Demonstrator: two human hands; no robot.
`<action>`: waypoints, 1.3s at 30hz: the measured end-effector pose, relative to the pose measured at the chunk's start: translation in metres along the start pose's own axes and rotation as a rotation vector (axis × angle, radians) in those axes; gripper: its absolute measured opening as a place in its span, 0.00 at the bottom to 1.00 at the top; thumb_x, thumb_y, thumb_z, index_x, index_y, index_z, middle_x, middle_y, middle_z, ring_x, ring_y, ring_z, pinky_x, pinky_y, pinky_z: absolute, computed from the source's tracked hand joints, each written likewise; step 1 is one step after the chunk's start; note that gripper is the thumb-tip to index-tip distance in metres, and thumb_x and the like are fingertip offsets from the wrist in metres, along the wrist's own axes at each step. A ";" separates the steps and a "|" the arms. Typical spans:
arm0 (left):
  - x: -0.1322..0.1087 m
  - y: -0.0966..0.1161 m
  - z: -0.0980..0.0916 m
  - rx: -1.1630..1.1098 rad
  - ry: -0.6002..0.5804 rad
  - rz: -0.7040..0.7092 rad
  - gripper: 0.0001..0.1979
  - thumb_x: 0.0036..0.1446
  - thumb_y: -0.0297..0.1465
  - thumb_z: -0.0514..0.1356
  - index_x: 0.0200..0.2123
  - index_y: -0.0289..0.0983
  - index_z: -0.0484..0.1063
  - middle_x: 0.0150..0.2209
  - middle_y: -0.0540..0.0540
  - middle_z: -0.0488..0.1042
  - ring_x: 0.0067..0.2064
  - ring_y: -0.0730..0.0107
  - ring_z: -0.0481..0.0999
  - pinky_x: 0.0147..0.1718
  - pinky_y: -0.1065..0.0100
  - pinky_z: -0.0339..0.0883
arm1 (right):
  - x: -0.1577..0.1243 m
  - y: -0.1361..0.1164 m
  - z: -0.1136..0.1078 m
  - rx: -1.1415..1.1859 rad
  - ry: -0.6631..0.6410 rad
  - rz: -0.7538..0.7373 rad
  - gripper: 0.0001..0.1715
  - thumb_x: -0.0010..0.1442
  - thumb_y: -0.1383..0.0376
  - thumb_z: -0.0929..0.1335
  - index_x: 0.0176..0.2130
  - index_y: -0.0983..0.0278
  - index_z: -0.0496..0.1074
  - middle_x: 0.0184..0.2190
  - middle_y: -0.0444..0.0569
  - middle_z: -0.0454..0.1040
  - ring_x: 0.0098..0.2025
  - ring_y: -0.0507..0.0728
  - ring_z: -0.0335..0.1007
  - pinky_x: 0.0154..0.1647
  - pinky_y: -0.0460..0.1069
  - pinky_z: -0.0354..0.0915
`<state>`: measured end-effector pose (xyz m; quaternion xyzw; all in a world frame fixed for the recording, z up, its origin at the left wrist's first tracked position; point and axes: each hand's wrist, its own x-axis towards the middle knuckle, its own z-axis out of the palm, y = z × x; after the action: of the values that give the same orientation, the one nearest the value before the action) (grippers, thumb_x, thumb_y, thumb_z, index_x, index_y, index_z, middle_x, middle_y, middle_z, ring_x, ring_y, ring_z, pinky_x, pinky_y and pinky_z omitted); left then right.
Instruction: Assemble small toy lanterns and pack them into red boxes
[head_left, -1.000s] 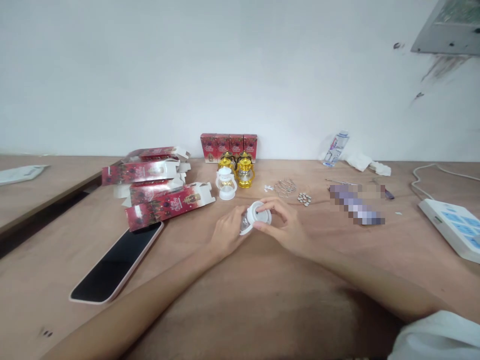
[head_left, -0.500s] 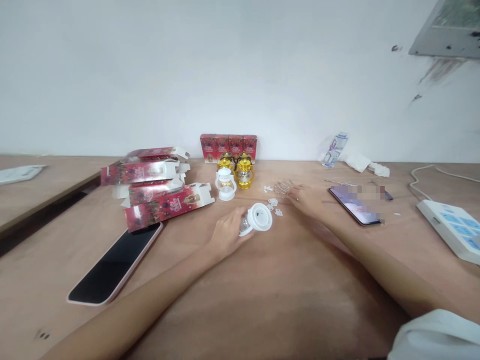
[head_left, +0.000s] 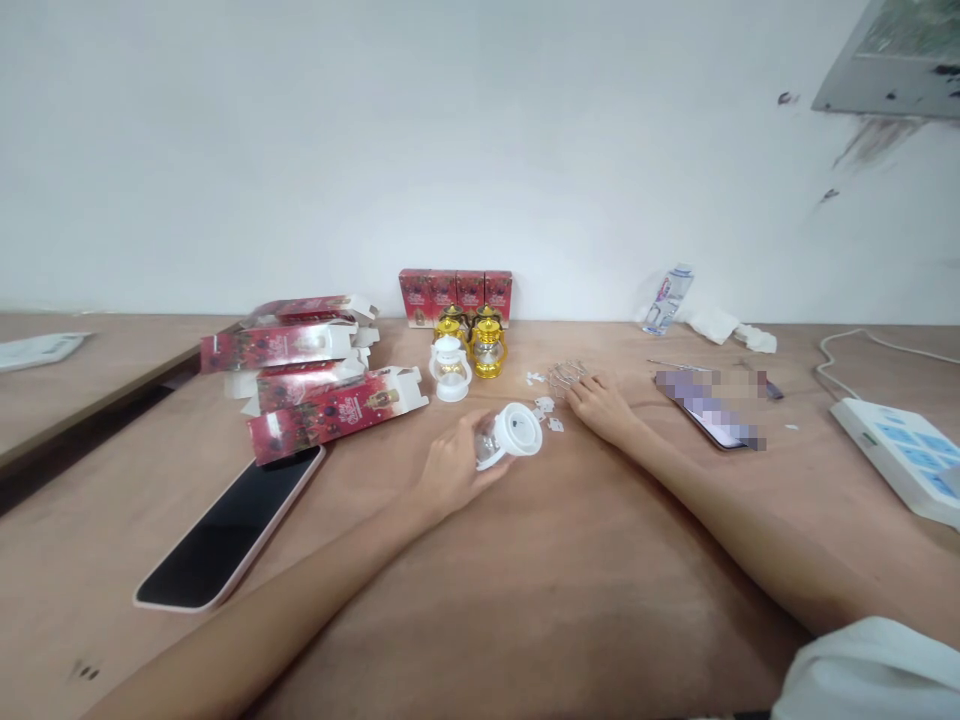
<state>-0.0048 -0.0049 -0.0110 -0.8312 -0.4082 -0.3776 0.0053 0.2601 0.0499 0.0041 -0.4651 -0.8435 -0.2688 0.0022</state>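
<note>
My left hand (head_left: pixel 452 465) is wrapped round a small white lantern (head_left: pixel 517 430), tipped over so its round base faces right and toward me. My right hand (head_left: pixel 602 408) rests low at a little heap of thin bent wire handles (head_left: pixel 566 376), its fingers curled down together. Whatever lies under those fingertips is hidden. Between the two hands are small white cut-out pieces (head_left: pixel 544 405) on the table. A second white lantern (head_left: pixel 451 370) stands upright behind my left hand, with gold lanterns (head_left: pixel 488 350) close beside and behind it.
Red printed boxes (head_left: pixel 337 415) lie piled at left, above a phone (head_left: pixel 225 540). More red boxes (head_left: pixel 456 297) stand against the wall. To the right are another phone (head_left: pixel 705 415), a clear package (head_left: pixel 667 298), crumpled tissue (head_left: pixel 712 323) and a white device (head_left: pixel 900 450) with a cable.
My right hand has shifted slightly left and down, and its fingers have come lower at the wire handles. My left hand keeps the lantern almost in place.
</note>
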 end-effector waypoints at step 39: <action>0.001 0.001 -0.002 -0.007 -0.042 -0.068 0.22 0.51 0.36 0.61 0.47 0.38 0.58 0.42 0.44 0.75 0.41 0.60 0.78 0.35 0.64 0.71 | 0.033 -0.013 -0.053 0.847 0.583 0.074 0.07 0.60 0.66 0.64 0.33 0.63 0.71 0.28 0.46 0.74 0.31 0.52 0.69 0.34 0.47 0.63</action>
<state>-0.0053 -0.0055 -0.0089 -0.8245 -0.4349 -0.3615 -0.0187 0.2175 0.0461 0.0524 -0.3587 -0.8256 -0.0218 0.4351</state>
